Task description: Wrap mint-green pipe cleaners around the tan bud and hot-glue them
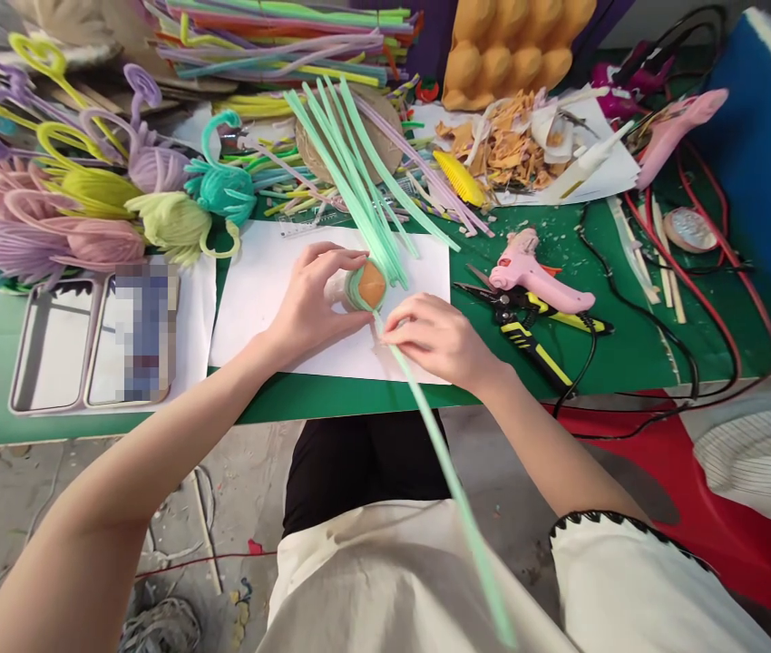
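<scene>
My left hand is wrapped around a small round piece with an orange-brown face and a mint-green rim. Its far side is hidden by my fingers. Beside it, my right hand pinches a long mint-green pipe cleaner near the round piece's lower edge. The free length of that stem hangs down past the table edge toward my lap. Under both hands lies white paper. Just beyond the round piece, a bundle of mint-green pipe cleaners rests partly on the paper.
To the right are a pink glue gun and yellow-black pliers, with cables farther over. At left lie a phone and finished pipe-cleaner shapes. More coloured stems and orange scraps fill the back.
</scene>
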Action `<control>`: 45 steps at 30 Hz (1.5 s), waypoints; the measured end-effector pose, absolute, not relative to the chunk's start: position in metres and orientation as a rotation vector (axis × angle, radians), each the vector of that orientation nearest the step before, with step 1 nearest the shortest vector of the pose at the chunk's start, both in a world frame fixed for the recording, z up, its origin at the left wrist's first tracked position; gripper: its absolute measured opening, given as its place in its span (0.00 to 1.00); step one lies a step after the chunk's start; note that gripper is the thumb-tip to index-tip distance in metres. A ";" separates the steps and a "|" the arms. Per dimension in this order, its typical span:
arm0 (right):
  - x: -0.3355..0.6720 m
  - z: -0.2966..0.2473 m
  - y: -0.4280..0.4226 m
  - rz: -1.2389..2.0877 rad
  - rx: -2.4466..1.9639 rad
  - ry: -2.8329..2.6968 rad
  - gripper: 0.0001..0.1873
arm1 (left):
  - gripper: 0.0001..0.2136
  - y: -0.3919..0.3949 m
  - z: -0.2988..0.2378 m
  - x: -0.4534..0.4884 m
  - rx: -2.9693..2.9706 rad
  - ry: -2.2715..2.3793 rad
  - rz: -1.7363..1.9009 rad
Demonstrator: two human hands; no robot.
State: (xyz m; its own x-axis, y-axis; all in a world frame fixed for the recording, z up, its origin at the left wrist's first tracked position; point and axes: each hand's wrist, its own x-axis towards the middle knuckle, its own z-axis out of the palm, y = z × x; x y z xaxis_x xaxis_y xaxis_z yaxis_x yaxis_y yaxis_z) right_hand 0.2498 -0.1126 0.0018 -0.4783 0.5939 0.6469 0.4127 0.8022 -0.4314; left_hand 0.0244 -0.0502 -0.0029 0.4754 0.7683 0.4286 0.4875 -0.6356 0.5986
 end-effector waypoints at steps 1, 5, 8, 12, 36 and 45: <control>0.250 0.001 -0.115 0.197 -0.748 -2.226 0.10 | 0.29 -0.050 -0.002 0.025 2.330 1.044 0.976; 0.251 0.007 -0.122 0.180 -0.830 -2.431 0.15 | 0.28 -0.049 0.000 0.025 2.336 1.038 0.932; 0.256 0.025 -0.115 0.299 -0.843 -2.383 0.18 | 0.27 -0.048 0.000 0.025 2.341 1.038 0.915; 0.254 0.048 -0.080 0.313 -1.011 -2.090 0.17 | 0.27 -0.046 -0.002 0.024 2.347 0.995 0.925; 0.227 0.071 -0.023 0.028 -1.450 -2.458 0.13 | 0.23 -0.046 -0.005 0.023 2.348 0.961 0.974; 0.349 0.086 -0.108 0.162 -2.611 -2.064 0.25 | 0.24 -0.045 -0.003 0.022 2.389 0.957 0.964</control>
